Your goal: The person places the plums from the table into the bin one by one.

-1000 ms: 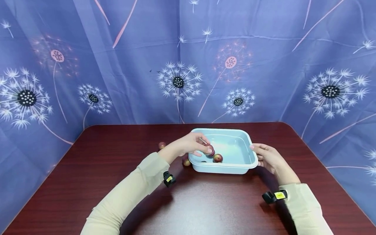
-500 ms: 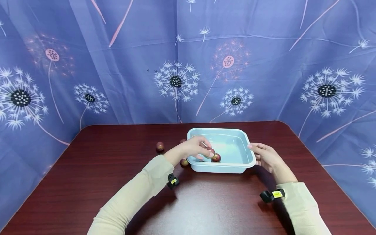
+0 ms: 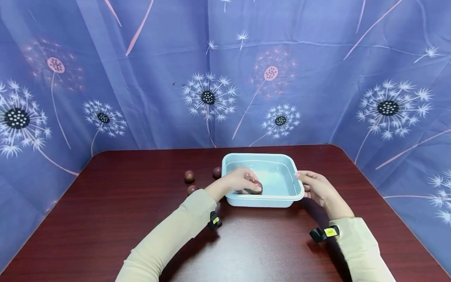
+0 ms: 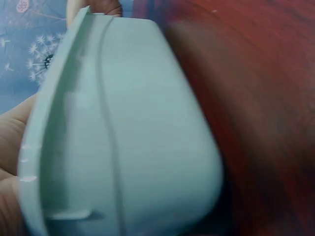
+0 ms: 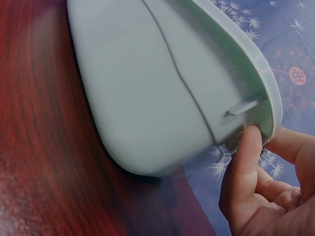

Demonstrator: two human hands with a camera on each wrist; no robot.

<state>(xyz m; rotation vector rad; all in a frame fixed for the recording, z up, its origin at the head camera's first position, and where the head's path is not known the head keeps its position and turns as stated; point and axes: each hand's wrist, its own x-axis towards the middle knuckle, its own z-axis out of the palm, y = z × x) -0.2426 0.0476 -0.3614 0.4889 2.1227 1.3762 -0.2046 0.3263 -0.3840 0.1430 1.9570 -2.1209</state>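
Note:
My left hand (image 3: 237, 181) reaches over the left wall of a pale blue plastic basin (image 3: 264, 201). Its thumb and fingers grip a dark red plum (image 3: 259, 187) low inside, largely covering it. Other fruit under that hand is mostly hidden. On the opposite side, my right hand (image 3: 318, 188) pinches the basin's rim. In the right wrist view, the thumb of the right hand (image 5: 261, 191) presses below the rim, with fingers on the other side. The left wrist view shows the basin's outer wall (image 4: 142, 113), with part of the left hand (image 4: 12, 147) at the edge.
Several plums lie left of the basin: one plum (image 3: 217, 172) beside its wall, another plum (image 3: 189, 176) farther left, and a third (image 3: 192, 190) partly behind the left sleeve. The dark red-brown table (image 3: 141, 180) meets a blue dandelion-print cloth (image 3: 158, 98) at its back edge.
My left hand has moved lower into the basin with the plum, over the fruit there. More plums show left of the basin. The right hand keeps its hold; the whole view has shifted slightly.

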